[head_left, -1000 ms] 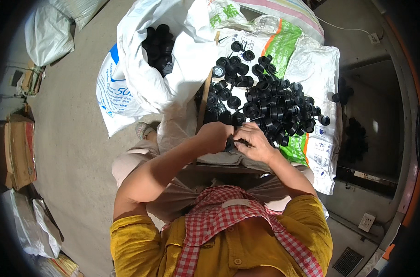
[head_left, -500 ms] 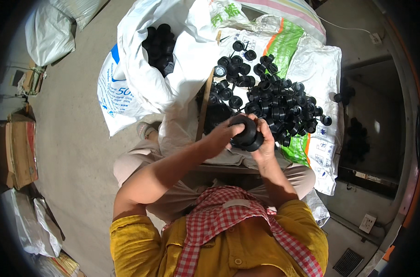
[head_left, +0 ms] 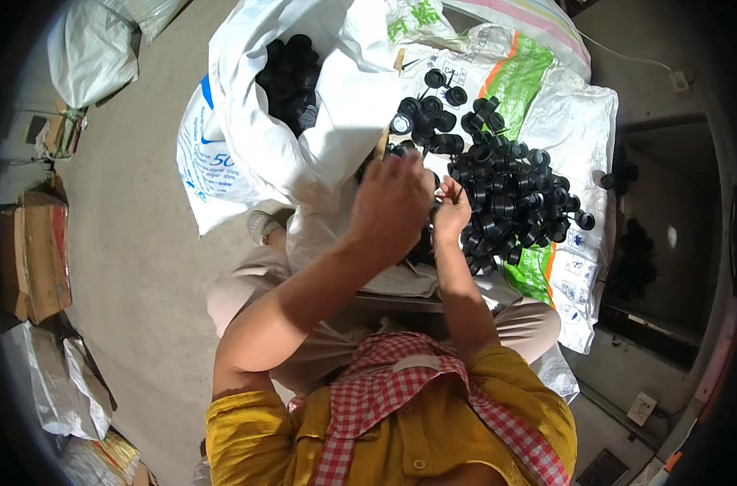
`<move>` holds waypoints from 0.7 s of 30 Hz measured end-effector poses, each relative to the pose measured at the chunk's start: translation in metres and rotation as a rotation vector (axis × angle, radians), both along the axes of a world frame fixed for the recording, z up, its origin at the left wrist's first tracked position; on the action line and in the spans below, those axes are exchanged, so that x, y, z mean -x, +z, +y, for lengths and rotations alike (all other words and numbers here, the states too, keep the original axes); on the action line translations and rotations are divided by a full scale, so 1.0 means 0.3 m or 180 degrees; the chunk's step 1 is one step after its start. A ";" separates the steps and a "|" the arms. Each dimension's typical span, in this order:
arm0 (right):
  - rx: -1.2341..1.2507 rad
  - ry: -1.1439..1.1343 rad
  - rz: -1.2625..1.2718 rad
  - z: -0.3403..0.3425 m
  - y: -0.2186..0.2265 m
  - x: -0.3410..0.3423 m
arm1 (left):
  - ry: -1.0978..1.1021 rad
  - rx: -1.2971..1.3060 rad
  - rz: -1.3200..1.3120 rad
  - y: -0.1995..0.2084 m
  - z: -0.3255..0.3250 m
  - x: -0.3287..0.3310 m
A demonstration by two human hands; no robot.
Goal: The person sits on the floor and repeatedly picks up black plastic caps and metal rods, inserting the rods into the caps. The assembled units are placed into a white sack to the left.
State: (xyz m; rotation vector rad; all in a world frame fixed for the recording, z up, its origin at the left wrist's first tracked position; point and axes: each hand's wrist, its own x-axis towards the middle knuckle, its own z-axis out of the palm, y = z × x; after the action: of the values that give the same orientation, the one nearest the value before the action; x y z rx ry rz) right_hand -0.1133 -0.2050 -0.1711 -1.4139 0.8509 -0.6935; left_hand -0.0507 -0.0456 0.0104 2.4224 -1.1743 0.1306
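Head view, looking straight down: left hand (head_left: 393,202) raised, back of the hand to the camera, fingers curled loosely downward; whether anything sits under the palm cannot be told. Right hand (head_left: 452,212) just beside it at three o'clock, fingertips pinched together on something small and dark at the edge of the pile, too small to name for certain. Hands nearly touching, left riding a little higher and overlapping the near edge of the heap.

Heap of black plastic rings (head_left: 506,190) spreading from the right hand toward two and three o'clock, resting on a flattened green-and-white woven sack (head_left: 583,146). Rings mostly lying flat, open sides up, no common long axis; a few strays rolled off toward three o'clock. Right hand clearly the nearer one, already at the heap's rim. Nearest rings lying at one o'clock from the pinch, within easy reach.

At eleven o'clock from the left hand, a big white sack (head_left: 304,138) slumped open, mouth showing more black rings (head_left: 291,69) inside. Sack's wall bulging right up against the left hand's side, so crowding on that flank. A thin wooden board edge (head_left: 382,142) poking up between sack and heap at twelve o'clock.

Further out: cardboard boxes (head_left: 32,251) at nine o'clock, another pale sack (head_left: 89,53) at ten o'clock, bare concrete floor (head_left: 134,267) between. Red checked scarf (head_left: 401,389) and yellow shirt (head_left: 433,437) at six o'clock, well clear of the work.
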 end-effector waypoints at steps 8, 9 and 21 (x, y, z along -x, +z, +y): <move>0.1468 0.0328 0.2594 -0.116 -0.346 -0.007 | 0.0685 0.1030 -0.0252 0.041 0.099 -0.202; 0.1209 0.0438 0.3051 -0.100 -0.292 -0.029 | 0.0651 0.0895 -0.0071 0.046 0.086 -0.193; 0.1585 0.1581 0.0114 0.024 0.181 0.168 | 0.0236 0.0596 0.2034 -0.137 0.027 -0.019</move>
State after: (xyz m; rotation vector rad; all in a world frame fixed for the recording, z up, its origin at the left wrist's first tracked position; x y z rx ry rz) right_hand -0.1637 -0.1978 -0.1167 -1.9957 0.3270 -0.5099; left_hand -0.0451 -0.0375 -0.0307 2.0985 -0.7406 -0.4587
